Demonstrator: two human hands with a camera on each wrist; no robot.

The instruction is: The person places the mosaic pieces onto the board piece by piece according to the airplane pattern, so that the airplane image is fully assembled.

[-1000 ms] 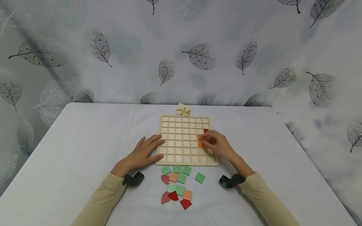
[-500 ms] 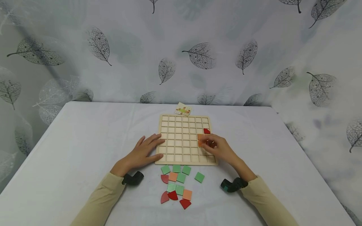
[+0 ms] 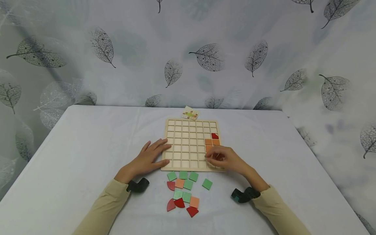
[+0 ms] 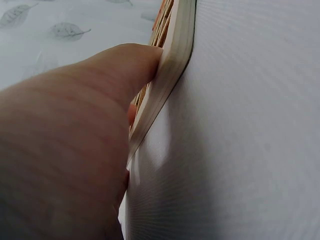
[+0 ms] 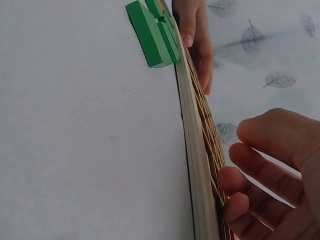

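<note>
Board point(image 3: 193, 142): rightmost orange tile point(image 3: 215, 142) was uncovered, seemingly seated; right hand point(image 3: 224, 158) was drawn nearer, loosely curled, seemingly empty; left hand point(image 3: 147, 160) was spread on left edge.

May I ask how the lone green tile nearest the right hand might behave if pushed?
The green tile lies flat on the white surface, so it would probably slide rather than roll. Its crisp, straight edges suggest it is stiff.
</note>
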